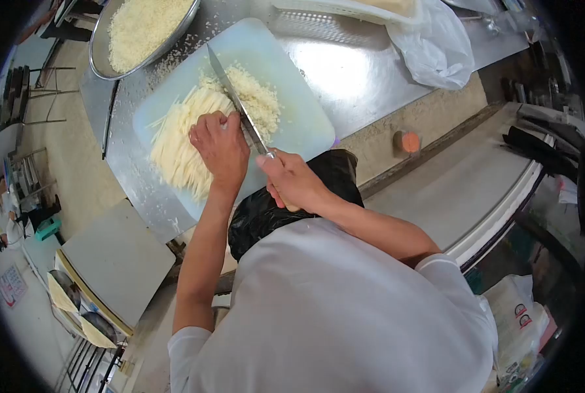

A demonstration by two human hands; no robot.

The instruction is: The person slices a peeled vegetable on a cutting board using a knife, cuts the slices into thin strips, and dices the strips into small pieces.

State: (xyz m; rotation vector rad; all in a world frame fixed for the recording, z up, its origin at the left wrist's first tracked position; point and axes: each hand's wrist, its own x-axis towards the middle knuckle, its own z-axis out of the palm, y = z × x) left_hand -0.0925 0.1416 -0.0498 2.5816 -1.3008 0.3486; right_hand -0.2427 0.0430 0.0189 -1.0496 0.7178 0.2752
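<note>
A long kitchen knife (232, 93) lies across pale, thin-cut strips (186, 134) on a whitish cutting board (305, 108). My right hand (293, 181) is closed around its handle. Bent fingers of my left hand (221, 145) press on the strips, close beside the left face of the blade. To the right of the blade is a heap of finely chopped pale bits (256, 93). What kind of food this is, I cannot tell for certain. The strips under my left palm are hidden.
A metal bowl (100, 49) full of similar chopped bits stands at the upper left. White plastic baskets (345, 14) and a plastic bag (439, 49) sit at the upper right of the steel table (364, 82). Black plastic (259, 219) hangs at the front edge.
</note>
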